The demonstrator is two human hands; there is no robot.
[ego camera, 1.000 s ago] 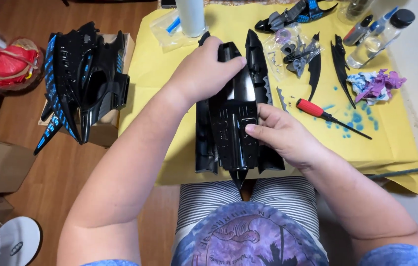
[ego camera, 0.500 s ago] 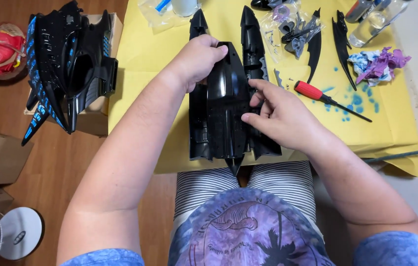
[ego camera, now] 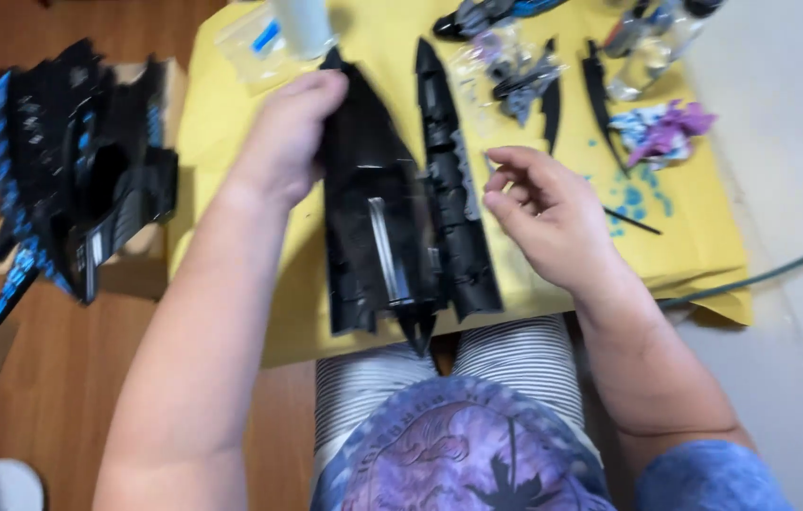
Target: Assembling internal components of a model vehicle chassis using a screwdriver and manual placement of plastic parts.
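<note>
A long black model craft point(ego camera: 401, 227) with pointed prongs lies on a yellow sheet point(ego camera: 221, 180) in front of my lap. My left hand point(ego camera: 288, 132) grips its upper left edge near the prong. My right hand point(ego camera: 553, 213) hovers just right of the model, fingers apart and holding nothing. It covers the handle of a screwdriver, and only the thin shaft point(ego camera: 633, 224) sticks out beyond it.
A second black and blue model point(ego camera: 70, 189) rests on a cardboard box at the left. At the sheet's far edge are a clear plastic bag point(ego camera: 250, 43), grey parts point(ego camera: 515, 76), a black blade piece point(ego camera: 600, 90) and a purple piece point(ego camera: 666, 128). A green cable point(ego camera: 761, 274) runs off right.
My right hand has come off the model's right side and moved a little right, opening. My left hand keeps its hold on the model's upper left.
</note>
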